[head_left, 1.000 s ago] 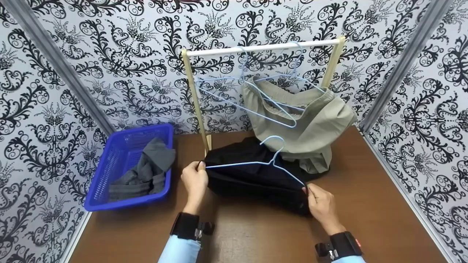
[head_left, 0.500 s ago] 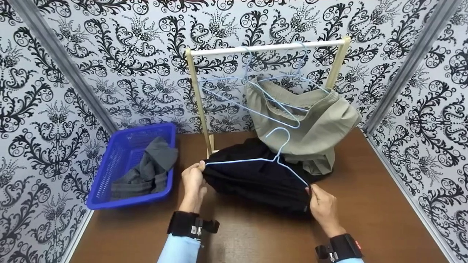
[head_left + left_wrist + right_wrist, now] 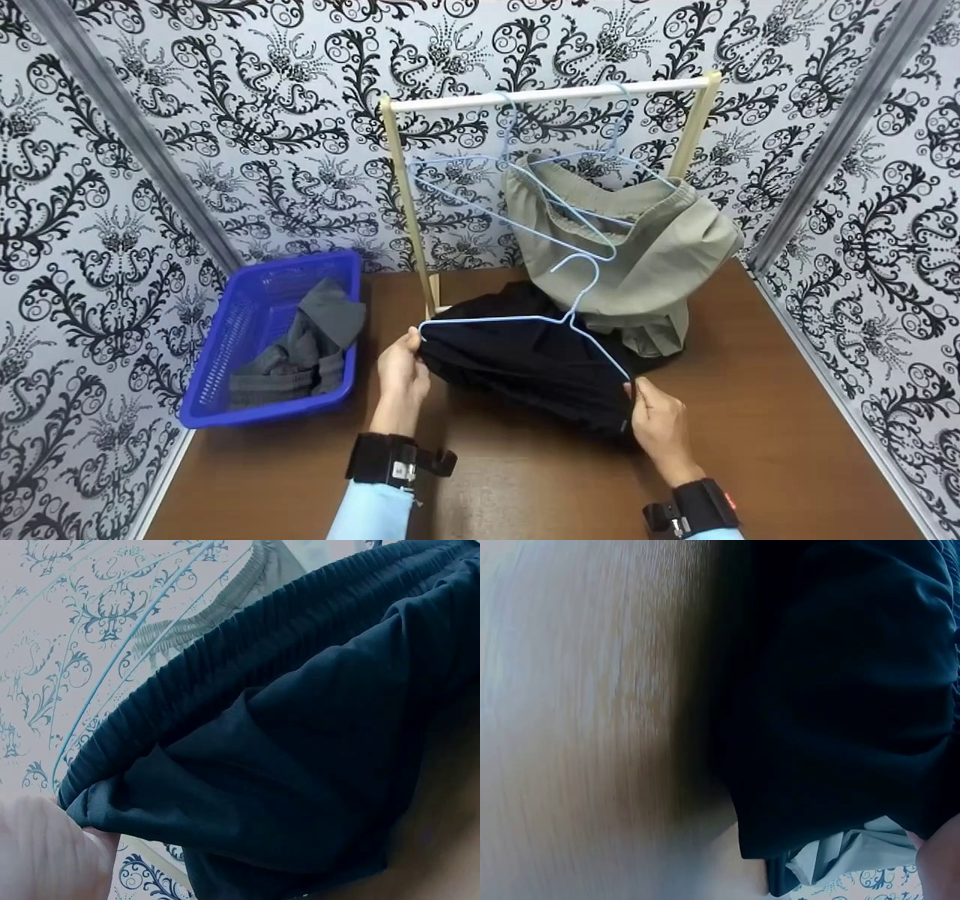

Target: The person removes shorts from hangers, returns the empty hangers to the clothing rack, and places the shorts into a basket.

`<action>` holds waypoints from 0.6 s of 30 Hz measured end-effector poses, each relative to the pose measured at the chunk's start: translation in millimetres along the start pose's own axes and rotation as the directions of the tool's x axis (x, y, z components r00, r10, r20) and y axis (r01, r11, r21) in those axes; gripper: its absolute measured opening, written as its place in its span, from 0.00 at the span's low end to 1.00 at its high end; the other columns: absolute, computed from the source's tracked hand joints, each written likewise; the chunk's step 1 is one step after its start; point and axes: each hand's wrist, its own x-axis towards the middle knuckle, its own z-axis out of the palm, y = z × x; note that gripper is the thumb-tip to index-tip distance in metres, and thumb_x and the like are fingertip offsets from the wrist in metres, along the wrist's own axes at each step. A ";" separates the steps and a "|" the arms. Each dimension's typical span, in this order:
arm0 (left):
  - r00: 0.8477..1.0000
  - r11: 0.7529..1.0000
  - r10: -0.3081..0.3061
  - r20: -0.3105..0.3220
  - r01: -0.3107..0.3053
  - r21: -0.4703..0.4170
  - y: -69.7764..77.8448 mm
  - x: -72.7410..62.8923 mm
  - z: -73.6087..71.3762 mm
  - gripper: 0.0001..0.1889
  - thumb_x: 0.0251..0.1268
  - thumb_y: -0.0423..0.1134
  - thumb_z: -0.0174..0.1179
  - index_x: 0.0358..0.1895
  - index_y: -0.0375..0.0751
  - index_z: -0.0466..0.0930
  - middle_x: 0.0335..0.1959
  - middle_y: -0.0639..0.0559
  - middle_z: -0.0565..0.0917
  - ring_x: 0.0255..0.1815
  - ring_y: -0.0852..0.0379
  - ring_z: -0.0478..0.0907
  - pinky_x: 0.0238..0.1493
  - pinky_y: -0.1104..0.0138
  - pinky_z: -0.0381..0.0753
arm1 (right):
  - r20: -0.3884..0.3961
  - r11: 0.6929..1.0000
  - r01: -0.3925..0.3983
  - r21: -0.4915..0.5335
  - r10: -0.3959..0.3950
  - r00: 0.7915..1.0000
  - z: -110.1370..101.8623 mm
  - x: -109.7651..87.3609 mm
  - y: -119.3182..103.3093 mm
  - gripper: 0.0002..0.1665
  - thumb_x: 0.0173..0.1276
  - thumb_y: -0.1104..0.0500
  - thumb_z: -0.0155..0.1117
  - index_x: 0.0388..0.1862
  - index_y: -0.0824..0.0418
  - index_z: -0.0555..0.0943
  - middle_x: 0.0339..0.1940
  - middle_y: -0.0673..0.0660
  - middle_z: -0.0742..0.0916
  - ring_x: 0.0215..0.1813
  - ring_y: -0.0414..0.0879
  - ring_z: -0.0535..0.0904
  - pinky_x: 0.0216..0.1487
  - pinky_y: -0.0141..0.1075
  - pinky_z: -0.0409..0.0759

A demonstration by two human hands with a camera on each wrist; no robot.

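Observation:
Black elastic-waist pants (image 3: 517, 367) spread between both hands over the table, their leg length hidden in folds. A light-blue wire hanger (image 3: 495, 320) lies along the waist opening, hook upward. My left hand (image 3: 403, 375) pinches the waistband at the hanger's left end, whose bent tip shows just above the fingers. At the right end, my right hand (image 3: 662, 424) grips the waistband beside the hanger's other arm. The gathered waistband (image 3: 247, 630) stretches across the left wrist view. In the right wrist view, black cloth (image 3: 840, 705) covers much of the work, leaving only part of that hand visible.
Behind stands a rack with a white rail (image 3: 450, 103). Another blue hanger (image 3: 480, 214) hangs bare there, beside beige elastic-waist pants (image 3: 622, 262) on a hanger. A blue basket (image 3: 206, 360) at left holds a grey garment (image 3: 300, 352). Patterned walls enclose the table (image 3: 750, 442).
The hanger's hook has risen away from me and slightly right. Its left end, earlier covered at my left hand, now shows. My right hand stays nearly in place.

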 end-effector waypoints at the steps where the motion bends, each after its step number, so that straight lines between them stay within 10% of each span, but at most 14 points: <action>1: 1.000 1.000 0.004 0.003 -0.004 -0.004 -0.5 -0.4 0.4 0.19 0.79 0.26 0.49 0.24 0.37 0.80 0.22 0.53 0.80 0.26 0.62 0.79 0.33 0.72 0.80 | -0.001 1.000 -0.004 -0.004 0.004 1.000 0.5 -0.1 -0.5 0.18 0.62 0.74 0.65 0.21 0.58 0.69 0.15 0.50 0.79 0.16 0.39 0.63 0.18 0.33 0.59; 12: 0.995 0.984 0.099 -0.003 -0.098 0.151 -11.8 -6.7 7.3 0.14 0.80 0.33 0.52 0.42 0.26 0.84 0.29 0.51 0.85 0.31 0.60 0.83 0.36 0.71 0.83 | -0.064 0.998 -0.014 -0.060 0.010 0.998 7.4 -1.4 -5.0 0.18 0.62 0.74 0.62 0.21 0.60 0.66 0.14 0.50 0.66 0.17 0.44 0.59 0.14 0.41 0.60; 18: 0.985 0.967 0.172 -0.023 -0.164 0.196 -19.6 -8.4 11.0 0.17 0.81 0.36 0.52 0.30 0.35 0.81 0.15 0.59 0.72 0.10 0.69 0.58 0.14 0.77 0.60 | -0.054 0.996 -0.049 -0.079 0.045 0.998 10.4 -1.1 -9.2 0.18 0.63 0.74 0.59 0.21 0.60 0.65 0.14 0.49 0.62 0.14 0.48 0.61 0.14 0.44 0.61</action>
